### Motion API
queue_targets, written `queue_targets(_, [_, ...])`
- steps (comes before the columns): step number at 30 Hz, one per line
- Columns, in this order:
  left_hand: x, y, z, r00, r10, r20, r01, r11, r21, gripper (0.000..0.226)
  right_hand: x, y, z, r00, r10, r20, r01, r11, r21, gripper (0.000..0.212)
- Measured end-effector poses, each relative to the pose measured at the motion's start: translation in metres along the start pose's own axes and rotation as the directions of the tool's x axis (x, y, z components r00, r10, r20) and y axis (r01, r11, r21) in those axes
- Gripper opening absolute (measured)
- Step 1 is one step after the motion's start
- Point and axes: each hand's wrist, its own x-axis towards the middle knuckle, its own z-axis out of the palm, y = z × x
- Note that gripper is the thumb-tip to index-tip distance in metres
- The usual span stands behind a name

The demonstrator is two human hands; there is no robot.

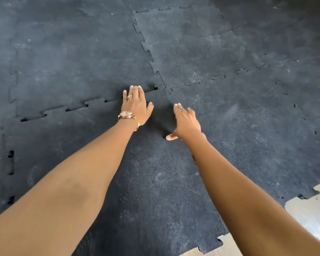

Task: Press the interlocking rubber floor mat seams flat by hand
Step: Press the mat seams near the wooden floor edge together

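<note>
Mat seam (78, 107) under flat left hand (136, 106); right hand (186, 121) spread beside.

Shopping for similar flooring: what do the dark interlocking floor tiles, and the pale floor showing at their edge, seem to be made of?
Dark interlocking floor tiles: probably rubber; matte charcoal, speckled and scuffed, with puzzle-cut edges. Pale floor: looks like light wood or laminate with a faint sheen; too little shows to tell which.

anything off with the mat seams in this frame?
Yes. The seam running left from the left hand is not fully seated: dark gaps show between the tabs, while the seam right of the corner looks closed. More open slots sit at the far left. The right hand hovers by the corner.
</note>
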Motion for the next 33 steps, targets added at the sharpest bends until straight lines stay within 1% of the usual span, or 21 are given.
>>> queue_targets(2, [0.006, 0.005, -0.002, 0.998, -0.048, 0.027, 0.049, 0.998, -0.026, 0.087, 0.004, -0.009, -0.001, 1.0, 0.002, 0.032, 0.001, 0.996, -0.089, 0.121])
queue_targets(4, [0.01, 0.007, -0.007, 0.996, -0.057, 0.067, 0.058, 0.998, -0.009, 0.097, 0.006, -0.018, -0.002, 0.998, 0.047, 0.05, -0.041, 0.993, -0.107, 0.118])
queue_targets(6, [0.011, 0.008, -0.012, 0.995, -0.047, 0.083, 0.045, 0.999, 0.029, 0.095, 0.011, -0.028, -0.004, 0.994, 0.093, 0.059, -0.083, 0.986, -0.145, 0.112])
queue_targets(8, [0.009, 0.008, -0.012, 0.997, -0.037, 0.072, 0.032, 0.996, 0.078, 0.089, 0.017, -0.037, -0.007, 0.993, 0.103, 0.051, -0.094, 0.983, -0.156, 0.103])
queue_targets(11, [0.007, 0.007, -0.01, 0.997, -0.041, 0.062, 0.034, 0.992, 0.119, 0.087, 0.022, -0.04, -0.013, 0.997, 0.062, 0.055, -0.057, 0.996, -0.075, 0.083])
queue_targets(13, [0.005, 0.007, -0.01, 0.997, -0.04, 0.059, 0.033, 0.992, 0.125, 0.086, 0.019, -0.031, -0.013, 0.998, 0.041, 0.051, -0.039, 0.999, -0.026, 0.075])
queue_targets(15, [0.001, 0.009, -0.01, 0.998, -0.028, 0.051, 0.022, 0.993, 0.118, 0.085, 0.014, -0.024, -0.01, 0.998, 0.025, 0.051, -0.025, 1.0, -0.011, 0.082])
queue_targets(18, [-0.005, 0.008, -0.005, 0.999, -0.022, 0.046, 0.016, 0.993, 0.118, 0.084, 0.006, -0.027, -0.006, 0.993, 0.023, 0.116, -0.018, 0.999, -0.047, 0.112])
queue_targets(19, [-0.005, 0.009, -0.004, 0.999, -0.027, 0.046, 0.022, 0.993, 0.117, 0.085, 0.006, -0.028, -0.006, 0.993, 0.024, 0.119, -0.016, 0.998, -0.068, 0.118])
queue_targets(22, [-0.006, 0.011, 0.003, 0.996, -0.05, 0.076, 0.043, 0.995, 0.087, 0.085, 0.004, -0.031, -0.005, 0.993, 0.033, 0.114, -0.02, 0.993, -0.113, 0.126])
queue_targets(24, [-0.009, 0.01, 0.008, 0.997, -0.048, 0.063, 0.045, 0.998, 0.047, 0.085, 0.002, -0.029, 0.001, 0.995, 0.036, 0.088, -0.027, 0.994, -0.102, 0.124])
queue_targets(27, [-0.011, 0.009, 0.009, 0.997, -0.055, 0.048, 0.054, 0.998, 0.018, 0.084, -0.009, -0.026, 0.015, 0.999, 0.043, 0.027, -0.041, 0.997, -0.072, 0.107])
queue_targets(30, [-0.02, 0.027, 0.007, 0.99, -0.133, 0.055, 0.133, 0.991, -0.007, 0.073, -0.021, -0.025, 0.03, 1.0, 0.029, -0.003, -0.029, 0.997, -0.076, 0.09])
queue_targets(33, [-0.029, 0.047, 0.011, 0.981, -0.181, 0.071, 0.18, 0.984, 0.011, 0.063, -0.02, -0.027, 0.033, 1.0, 0.017, 0.018, -0.015, 0.997, -0.071, 0.087])
